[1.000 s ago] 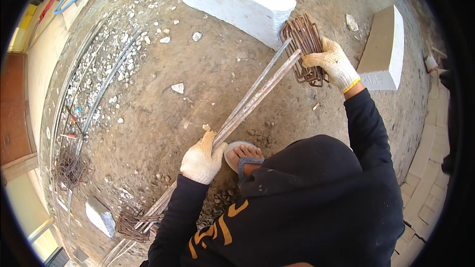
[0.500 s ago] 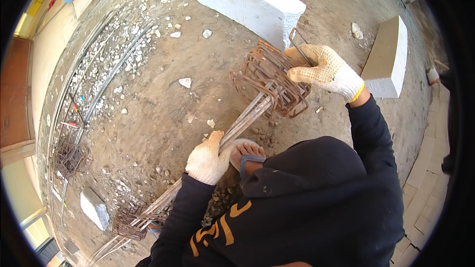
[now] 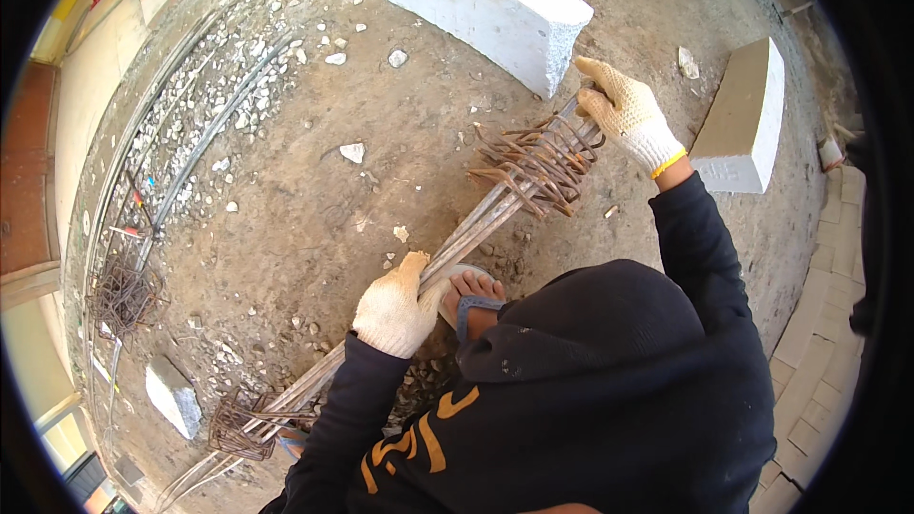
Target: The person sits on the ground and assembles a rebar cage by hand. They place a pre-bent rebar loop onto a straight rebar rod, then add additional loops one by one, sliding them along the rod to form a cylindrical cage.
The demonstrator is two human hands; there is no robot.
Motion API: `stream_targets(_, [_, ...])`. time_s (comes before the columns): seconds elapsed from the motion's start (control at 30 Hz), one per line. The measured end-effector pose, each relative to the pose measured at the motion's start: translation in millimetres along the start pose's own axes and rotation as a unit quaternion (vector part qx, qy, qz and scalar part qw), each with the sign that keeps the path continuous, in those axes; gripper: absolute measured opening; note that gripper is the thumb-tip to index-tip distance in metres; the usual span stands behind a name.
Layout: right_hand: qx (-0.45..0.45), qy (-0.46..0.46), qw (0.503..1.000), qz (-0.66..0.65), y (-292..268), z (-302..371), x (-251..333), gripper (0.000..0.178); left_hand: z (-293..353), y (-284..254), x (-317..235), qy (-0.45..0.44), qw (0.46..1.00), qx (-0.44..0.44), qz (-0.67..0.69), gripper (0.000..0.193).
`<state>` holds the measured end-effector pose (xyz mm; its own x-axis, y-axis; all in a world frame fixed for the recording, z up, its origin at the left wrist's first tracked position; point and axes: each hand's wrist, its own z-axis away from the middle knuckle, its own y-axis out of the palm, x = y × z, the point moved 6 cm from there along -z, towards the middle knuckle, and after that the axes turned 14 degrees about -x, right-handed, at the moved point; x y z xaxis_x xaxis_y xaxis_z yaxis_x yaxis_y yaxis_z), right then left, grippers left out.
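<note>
Gripping: the left hand (image 3: 395, 309), in a knitted off-white work glove, is wrapped around the bundle of steel bars (image 3: 476, 228) low in the view, fingers closed over the rods.
Right hand: the right hand (image 3: 624, 109), gloved the same with a yellow cuff edge, is curled at the far end of the bundle, just past the stirrups; whether it clasps a bar or a stirrup cannot be told.
Bars: several long, thin, grey-brown rods lie side by side, running diagonally from lower left to upper right, dull and slightly rusted.
Stirrups: a cluster of rusty bent-wire rectangular stirrups (image 3: 533, 167) is threaded around the bars between the two hands, fanned out and tilted unevenly.
Second cluster: another bunch of rusty stirrups (image 3: 243, 419) sits around the same bars near the lower left end.
Foot: a bare foot in a blue-strapped sandal (image 3: 471, 300) rests just beside the left hand, under the bars.
Ground: packed brown dirt ground (image 3: 305, 219), rough, strewn with pale stone chips.
Blocks: a long white block (image 3: 476, 0), porous-faced, lies near the right hand; a smaller pale block (image 3: 747, 114) lies to the right.
Clothing: dark hooded top (image 3: 609, 390) with orange markings.
</note>
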<state>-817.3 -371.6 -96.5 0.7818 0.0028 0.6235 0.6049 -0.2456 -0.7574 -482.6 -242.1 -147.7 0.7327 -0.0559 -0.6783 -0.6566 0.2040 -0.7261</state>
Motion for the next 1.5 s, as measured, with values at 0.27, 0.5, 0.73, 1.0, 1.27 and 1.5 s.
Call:
stream_targets(0.27, [0.083, 0.07, 0.993, 0.053, -21, -35, 4, 0.035, 3, 4, -1, 0.02, 1.0, -0.001, -0.004, 0.034])
stream_targets(0.5, [0.05, -0.118, 0.969, 0.21, -18, -49, 13, 0.037, 4, 5, -1, 0.03, 1.0, -0.004, -0.007, 0.034])
stream_targets(0.73, [0.238, -0.276, 0.891, 0.272, 50, -71, 35, 0.013, 5, 11, 1, 0.008, 1.0, 0.021, -0.009, 0.032])
stream_targets(1.0, [0.384, -0.22, 0.825, 0.351, 88, -77, 32, 0.022, 2, 9, 3, 0.027, 1.0, -0.01, 0.003, 0.041])
stream_targets(1.27, [0.181, -0.234, 0.954, 0.045, 80, -69, 58, 0.034, -2, 11, 8, 0.022, 1.0, 0.002, -0.004, 0.046])
stream_targets(1.5, [0.317, 0.195, 0.908, 0.194, -28, -11, -24, 0.063, -5, 6, 14, 0.004, 1.0, -0.005, 0.002, 0.05])
